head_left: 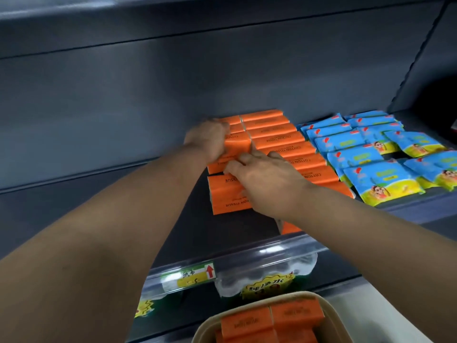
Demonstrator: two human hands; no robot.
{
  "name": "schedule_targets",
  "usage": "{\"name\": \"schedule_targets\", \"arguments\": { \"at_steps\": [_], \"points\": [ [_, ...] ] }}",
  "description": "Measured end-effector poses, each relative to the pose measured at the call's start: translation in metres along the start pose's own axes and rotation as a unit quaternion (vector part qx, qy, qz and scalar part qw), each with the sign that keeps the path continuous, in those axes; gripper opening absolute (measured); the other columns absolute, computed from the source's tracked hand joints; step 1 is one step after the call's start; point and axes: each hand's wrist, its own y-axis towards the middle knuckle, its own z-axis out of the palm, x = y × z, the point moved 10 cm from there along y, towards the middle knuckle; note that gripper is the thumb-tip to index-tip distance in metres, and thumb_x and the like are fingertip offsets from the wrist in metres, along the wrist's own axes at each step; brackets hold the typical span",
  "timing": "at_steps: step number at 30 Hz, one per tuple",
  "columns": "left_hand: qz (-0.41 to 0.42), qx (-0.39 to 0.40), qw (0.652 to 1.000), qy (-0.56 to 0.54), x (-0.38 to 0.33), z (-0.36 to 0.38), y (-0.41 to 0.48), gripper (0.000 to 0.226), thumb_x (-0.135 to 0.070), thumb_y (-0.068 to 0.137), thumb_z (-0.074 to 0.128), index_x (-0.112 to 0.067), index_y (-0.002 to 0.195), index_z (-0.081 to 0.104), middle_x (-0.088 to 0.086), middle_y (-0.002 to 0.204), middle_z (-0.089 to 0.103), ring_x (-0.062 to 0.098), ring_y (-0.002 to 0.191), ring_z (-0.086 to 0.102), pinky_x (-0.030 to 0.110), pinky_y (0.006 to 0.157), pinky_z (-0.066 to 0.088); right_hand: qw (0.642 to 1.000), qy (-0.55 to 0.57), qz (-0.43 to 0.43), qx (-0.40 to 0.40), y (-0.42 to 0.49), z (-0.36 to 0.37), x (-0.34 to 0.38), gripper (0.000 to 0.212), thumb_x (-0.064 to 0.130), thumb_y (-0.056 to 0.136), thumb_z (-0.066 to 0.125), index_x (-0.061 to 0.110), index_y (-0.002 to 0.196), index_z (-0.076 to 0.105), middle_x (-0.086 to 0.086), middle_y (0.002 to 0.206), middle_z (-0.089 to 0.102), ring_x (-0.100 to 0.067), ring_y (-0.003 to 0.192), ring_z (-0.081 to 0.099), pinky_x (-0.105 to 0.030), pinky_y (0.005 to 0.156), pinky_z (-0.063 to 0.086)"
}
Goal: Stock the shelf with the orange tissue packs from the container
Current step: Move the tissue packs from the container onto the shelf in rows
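On the left, the dark shelf [99,206] is showing a bare grey floor, and a price label [190,276] is hanging on its clear front rail. The left hand [209,141] is reaching in over the shelf, its fingers curling round the left end of an orange tissue pack [238,146]. That pack is sitting in the left column, touching its neighbours; the hand is blurred, so the depth of the grip is unclear. Just beside it, the right hand [269,181] is lying flat, its fingers [237,167] stretching out nearly straight, resting on the pack tops and holding nothing. Below, a beige container [329,308] is holding spare orange packs [247,323]. Further right, stocked orange packs [284,137] are running in a column back to the shelf wall. Blue packets [371,157] are lying overlapped beside them.
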Motion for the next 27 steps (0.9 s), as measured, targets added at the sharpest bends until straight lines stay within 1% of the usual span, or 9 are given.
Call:
{"name": "schedule_targets", "arguments": {
  "at_steps": [2, 4, 7, 9, 13, 17, 21, 24, 27],
  "points": [
    [-0.009, -0.004, 0.999, -0.034, 0.004, -0.006, -0.004, 0.046, -0.030, 0.085, 0.067, -0.019, 0.127, 0.053, 0.006, 0.127, 0.052, 0.026, 0.118, 0.050, 0.037, 0.096, 0.045, 1.000, 0.006, 0.007, 0.000, 0.003, 0.000, -0.001, 0.055, 0.011, 0.085, 0.061, 0.024, 0.134, 0.040, -0.001, 0.129, 0.050, -0.024, 0.123, 0.045, -0.039, 0.100, 0.036],
    [-0.021, -0.016, 0.998, -0.051, 0.015, -0.017, -0.012, 0.044, -0.034, 0.087, 0.065, -0.018, 0.126, 0.052, 0.005, 0.126, 0.053, 0.025, 0.117, 0.051, 0.038, 0.096, 0.046, 1.000, 0.006, 0.017, 0.004, 0.008, 0.001, -0.002, 0.052, 0.011, 0.086, 0.060, 0.022, 0.133, 0.041, -0.002, 0.128, 0.050, -0.025, 0.123, 0.045, -0.039, 0.100, 0.037],
    [-0.037, -0.027, 0.997, -0.057, 0.037, -0.031, -0.027, 0.027, -0.024, 0.095, 0.050, -0.014, 0.119, 0.057, 0.009, 0.122, 0.057, 0.028, 0.111, 0.055, 0.041, 0.092, 0.048, 0.999, -0.006, 0.035, 0.016, 0.023, 0.004, -0.003, 0.052, 0.008, 0.086, 0.055, 0.021, 0.135, 0.041, -0.005, 0.128, 0.049, -0.026, 0.123, 0.043, -0.041, 0.101, 0.035],
    [-0.045, -0.034, 0.996, -0.064, 0.052, -0.037, -0.038, 0.025, -0.018, 0.095, 0.046, -0.013, 0.115, 0.059, 0.011, 0.119, 0.059, 0.030, 0.108, 0.056, 0.042, 0.089, 0.049, 0.998, -0.012, 0.051, 0.020, 0.036, 0.005, -0.006, 0.056, 0.003, 0.084, 0.053, 0.021, 0.136, 0.040, -0.006, 0.130, 0.047, -0.027, 0.124, 0.041, -0.042, 0.102, 0.033],
    [-0.067, -0.032, 0.995, -0.072, 0.070, -0.037, -0.057, 0.030, -0.011, 0.094, 0.046, -0.017, 0.121, 0.057, 0.009, 0.124, 0.056, 0.029, 0.111, 0.054, 0.035, 0.086, 0.047, 0.996, -0.003, 0.089, 0.016, 0.059, 0.007, -0.017, 0.060, -0.002, 0.083, 0.050, 0.021, 0.137, 0.040, -0.009, 0.132, 0.046, -0.030, 0.126, 0.039, -0.044, 0.102, 0.033],
    [-0.056, -0.032, 0.994, -0.090, 0.067, -0.034, -0.062, 0.028, -0.012, 0.095, 0.046, -0.016, 0.121, 0.057, 0.009, 0.124, 0.055, 0.028, 0.111, 0.055, 0.038, 0.088, 0.049, 0.994, 0.001, 0.110, 0.020, 0.073, 0.016, -0.024, 0.057, -0.002, 0.084, 0.048, 0.021, 0.137, 0.042, -0.011, 0.132, 0.043, -0.031, 0.127, 0.037, -0.044, 0.101, 0.035],
    [-0.047, -0.046, 0.992, -0.108, 0.062, -0.034, -0.064, 0.026, -0.012, 0.095, 0.048, -0.016, 0.120, 0.057, 0.006, 0.123, 0.056, 0.025, 0.110, 0.055, 0.039, 0.089, 0.050, 0.992, 0.010, 0.128, 0.016, 0.078, 0.022, -0.026, 0.064, -0.006, 0.080, 0.051, 0.019, 0.137, 0.039, -0.013, 0.131, 0.042, -0.032, 0.127, 0.037, -0.047, 0.103, 0.036],
    [-0.041, -0.047, 0.992, -0.107, 0.056, -0.034, -0.065, 0.026, -0.010, 0.094, 0.048, -0.014, 0.118, 0.057, 0.007, 0.122, 0.056, 0.026, 0.110, 0.055, 0.041, 0.090, 0.049, 0.991, -0.007, 0.128, 0.024, 0.079, 0.024, -0.024, 0.065, -0.006, 0.079, 0.053, 0.018, 0.138, 0.037, -0.013, 0.131, 0.042, -0.033, 0.126, 0.038, -0.048, 0.102, 0.036],
    [-0.034, -0.045, 0.993, -0.102, 0.051, -0.038, -0.071, 0.028, -0.009, 0.094, 0.048, -0.013, 0.120, 0.056, 0.009, 0.124, 0.055, 0.027, 0.112, 0.054, 0.042, 0.092, 0.048, 0.992, -0.019, 0.124, 0.013, 0.074, 0.016, -0.021, 0.063, -0.004, 0.079, 0.054, 0.015, 0.136, 0.038, -0.013, 0.130, 0.042, -0.032, 0.125, 0.038, -0.047, 0.099, 0.037]
  ]
}}
